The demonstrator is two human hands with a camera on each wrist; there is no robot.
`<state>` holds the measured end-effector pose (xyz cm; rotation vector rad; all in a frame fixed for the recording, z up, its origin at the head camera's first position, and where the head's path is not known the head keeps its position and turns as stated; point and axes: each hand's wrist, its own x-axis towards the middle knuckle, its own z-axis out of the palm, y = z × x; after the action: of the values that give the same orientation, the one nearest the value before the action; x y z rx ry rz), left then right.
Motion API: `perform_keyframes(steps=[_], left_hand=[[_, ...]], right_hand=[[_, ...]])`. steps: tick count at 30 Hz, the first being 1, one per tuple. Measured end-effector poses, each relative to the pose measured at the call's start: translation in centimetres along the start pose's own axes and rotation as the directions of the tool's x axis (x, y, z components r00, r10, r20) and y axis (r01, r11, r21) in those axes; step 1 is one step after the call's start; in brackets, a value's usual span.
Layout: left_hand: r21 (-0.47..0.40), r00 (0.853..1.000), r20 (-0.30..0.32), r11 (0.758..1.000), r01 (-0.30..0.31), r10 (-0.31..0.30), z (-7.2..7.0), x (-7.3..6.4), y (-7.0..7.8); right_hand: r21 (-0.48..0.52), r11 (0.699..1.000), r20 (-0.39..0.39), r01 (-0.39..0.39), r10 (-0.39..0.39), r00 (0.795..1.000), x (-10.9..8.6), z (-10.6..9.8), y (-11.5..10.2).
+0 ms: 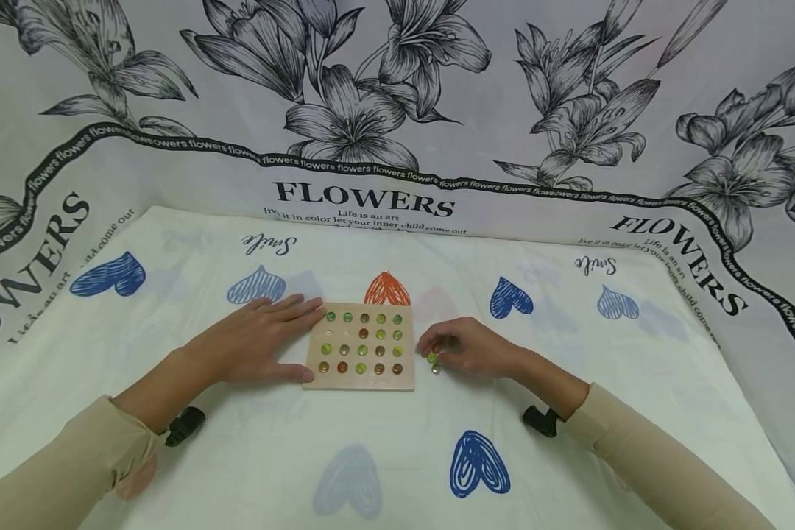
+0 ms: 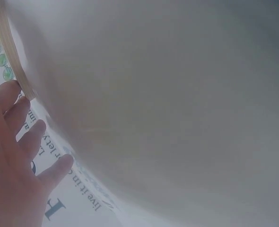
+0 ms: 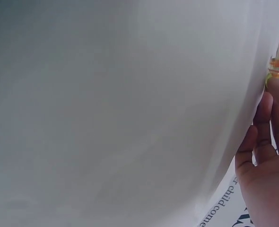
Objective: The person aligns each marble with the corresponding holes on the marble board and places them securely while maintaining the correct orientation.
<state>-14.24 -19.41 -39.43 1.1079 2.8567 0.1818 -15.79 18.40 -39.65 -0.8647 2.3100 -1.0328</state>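
Observation:
A pale wooden board lies on the cloth, with rows of green, yellow and brownish glass marbles set in its holes. Two holes at the left of the second row show no marble. My left hand rests against the board's left edge, fingers and thumb extended. Just right of the board, my right hand has its fingers bent around a yellow-green marble, which it appears to pinch. A second marble lies right below the fingertips. In the right wrist view an orange-striped marble shows beyond the fingers.
A white cloth printed with hearts covers the table. Behind it hangs a flower-printed curtain. Black wrist cameras sit under both wrists. Cloth fills most of both wrist views.

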Motion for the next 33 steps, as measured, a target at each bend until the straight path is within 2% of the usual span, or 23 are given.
perform_keyframes(steps=[9,20,27,33], left_hand=[[0.005,1.0,-0.002,1.0,-0.003,0.003,-0.1,0.0,0.0],[0.005,1.0,0.0,1.0,0.001,-0.001,0.0,0.0,0.0],[0.006,1.0,-0.007,1.0,0.001,-0.001,0.1,0.0,0.0],[0.007,1.0,-0.011,1.0,-0.004,0.004,0.2,0.0,-0.1]], right_hand=[[-0.052,0.998,-0.014,0.027,-0.028,1.0,0.1,0.0,0.0],[-0.087,0.996,-0.157,0.026,-0.04,0.987,1.4,-0.3,-0.8],[-0.081,0.993,-0.239,0.089,-0.106,0.965,3.0,0.2,-1.8],[-0.071,0.988,-0.25,0.141,-0.154,0.956,4.3,0.7,-3.0]])
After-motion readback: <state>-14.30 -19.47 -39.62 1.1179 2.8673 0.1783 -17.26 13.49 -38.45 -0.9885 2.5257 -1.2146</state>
